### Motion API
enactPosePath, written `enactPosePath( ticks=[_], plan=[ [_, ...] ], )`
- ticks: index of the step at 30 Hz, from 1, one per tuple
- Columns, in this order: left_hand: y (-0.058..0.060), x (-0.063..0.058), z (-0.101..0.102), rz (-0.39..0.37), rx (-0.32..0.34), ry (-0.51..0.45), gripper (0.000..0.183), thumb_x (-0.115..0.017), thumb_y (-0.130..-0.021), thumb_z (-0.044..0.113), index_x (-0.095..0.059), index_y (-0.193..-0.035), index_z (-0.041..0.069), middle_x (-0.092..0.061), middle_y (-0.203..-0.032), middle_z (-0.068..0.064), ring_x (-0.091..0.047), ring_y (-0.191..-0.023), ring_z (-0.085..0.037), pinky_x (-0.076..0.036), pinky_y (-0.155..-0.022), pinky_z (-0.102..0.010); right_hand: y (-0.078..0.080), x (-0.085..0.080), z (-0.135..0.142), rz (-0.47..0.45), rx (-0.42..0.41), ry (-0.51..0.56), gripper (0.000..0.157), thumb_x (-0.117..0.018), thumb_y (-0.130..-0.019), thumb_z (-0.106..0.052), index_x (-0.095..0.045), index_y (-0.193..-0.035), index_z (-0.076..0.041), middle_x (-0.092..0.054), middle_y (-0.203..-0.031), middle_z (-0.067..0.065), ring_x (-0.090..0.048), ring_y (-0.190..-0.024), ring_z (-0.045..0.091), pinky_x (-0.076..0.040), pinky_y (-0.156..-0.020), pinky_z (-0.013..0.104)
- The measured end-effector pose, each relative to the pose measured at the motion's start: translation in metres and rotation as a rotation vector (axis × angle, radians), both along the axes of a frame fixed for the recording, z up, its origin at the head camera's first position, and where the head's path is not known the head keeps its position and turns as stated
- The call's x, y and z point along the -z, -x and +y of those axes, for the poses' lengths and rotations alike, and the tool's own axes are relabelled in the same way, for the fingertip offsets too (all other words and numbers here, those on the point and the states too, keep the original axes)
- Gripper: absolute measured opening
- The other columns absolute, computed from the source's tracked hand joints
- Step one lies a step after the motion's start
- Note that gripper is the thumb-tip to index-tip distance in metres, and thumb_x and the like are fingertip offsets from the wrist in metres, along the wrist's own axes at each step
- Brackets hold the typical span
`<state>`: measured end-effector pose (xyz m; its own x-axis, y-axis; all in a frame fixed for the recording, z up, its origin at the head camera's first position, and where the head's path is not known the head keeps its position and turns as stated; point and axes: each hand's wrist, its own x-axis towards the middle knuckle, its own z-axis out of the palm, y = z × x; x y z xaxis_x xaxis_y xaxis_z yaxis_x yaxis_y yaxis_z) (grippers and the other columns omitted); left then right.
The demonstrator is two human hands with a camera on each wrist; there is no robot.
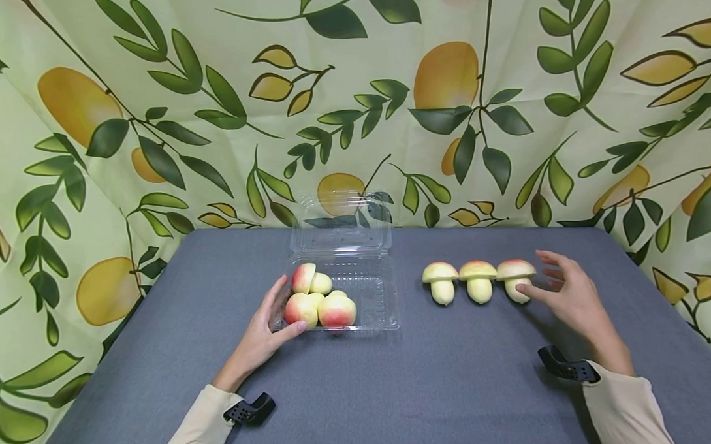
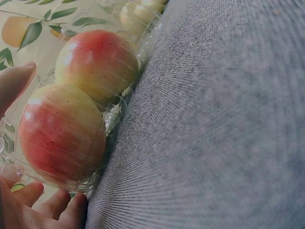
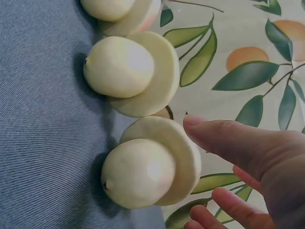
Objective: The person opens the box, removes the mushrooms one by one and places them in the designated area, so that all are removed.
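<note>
My left hand grips the front left corner of a clear plastic clamshell box, thumb at the front wall and fingers along the side. Inside its left half lie three model mushrooms with red-and-yellow caps, one front mushroom having its cap toward me. The left wrist view shows a red cap through the clear wall. My right hand hovers with spread fingers around the rightmost mushroom of a row. In the right wrist view the thumb is beside that mushroom's cap; contact cannot be told.
The middle mushroom and the left mushroom complete the row, caps away from me. The box's lid stands raised at the back. Behind the grey cloth-covered table hangs a leaf-and-fruit patterned curtain.
</note>
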<state>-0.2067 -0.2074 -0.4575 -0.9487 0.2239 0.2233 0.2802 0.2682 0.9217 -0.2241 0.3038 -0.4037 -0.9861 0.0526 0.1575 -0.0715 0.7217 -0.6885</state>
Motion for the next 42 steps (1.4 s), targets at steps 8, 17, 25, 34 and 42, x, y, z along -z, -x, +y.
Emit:
enactPosePath(
  ticks=[8, 17, 25, 34, 42],
  plan=[
    [-0.001, -0.001, 0.000, -0.006, -0.008, 0.022, 0.090, -0.071, -0.089, 0.006, -0.014, -0.158, 0.006, -0.023, -0.162, -0.026, -0.024, -0.149, -0.044, -0.032, -0.114, -0.028, -0.004, -0.008, -0.003, 0.045, -0.001, 0.004, 0.075, -0.076, -0.088, -0.028, -0.040, -0.147, 0.003, -0.043, -0.141, 0.035, -0.047, -0.122, 0.057, -0.042, -0.095, 0.064],
    [-0.001, -0.002, 0.000, -0.004, -0.008, 0.028, 0.089, -0.070, -0.089, 0.007, -0.014, -0.158, 0.006, -0.023, -0.162, -0.026, -0.024, -0.149, -0.043, -0.031, -0.116, -0.042, -0.008, -0.018, -0.012, 0.060, -0.018, -0.026, 0.075, -0.076, -0.088, -0.034, -0.042, -0.147, -0.003, -0.050, -0.142, 0.028, -0.051, -0.124, 0.048, -0.048, -0.097, 0.040],
    [-0.001, -0.001, 0.000, -0.003, 0.000, 0.005, 0.090, -0.071, -0.088, 0.006, -0.014, -0.158, 0.004, -0.023, -0.161, -0.028, -0.023, -0.149, -0.045, -0.032, -0.110, -0.014, -0.009, -0.021, -0.023, 0.097, -0.048, -0.027, 0.071, -0.077, -0.088, -0.030, -0.044, -0.146, -0.004, -0.053, -0.139, 0.025, -0.053, -0.122, 0.042, -0.046, -0.098, 0.023],
    [-0.001, -0.001, 0.000, -0.006, 0.007, -0.008, 0.090, -0.070, -0.089, 0.006, -0.013, -0.159, 0.006, -0.021, -0.162, -0.026, -0.021, -0.150, -0.045, -0.029, -0.104, -0.004, -0.011, -0.023, -0.043, 0.123, -0.104, -0.007, 0.067, -0.077, -0.087, -0.026, -0.048, -0.143, -0.003, -0.057, -0.135, 0.026, -0.055, -0.122, 0.045, -0.044, -0.097, 0.058],
    [-0.001, -0.002, 0.000, -0.013, -0.003, 0.029, 0.089, -0.070, -0.090, 0.008, -0.014, -0.159, 0.007, -0.021, -0.163, -0.024, -0.023, -0.150, -0.043, -0.031, -0.116, -0.036, -0.009, -0.017, -0.064, 0.183, -0.157, -0.028, 0.058, -0.079, -0.086, -0.020, -0.055, -0.135, -0.002, -0.063, -0.129, 0.023, -0.063, -0.115, 0.040, -0.049, -0.092, 0.052]
  ],
)
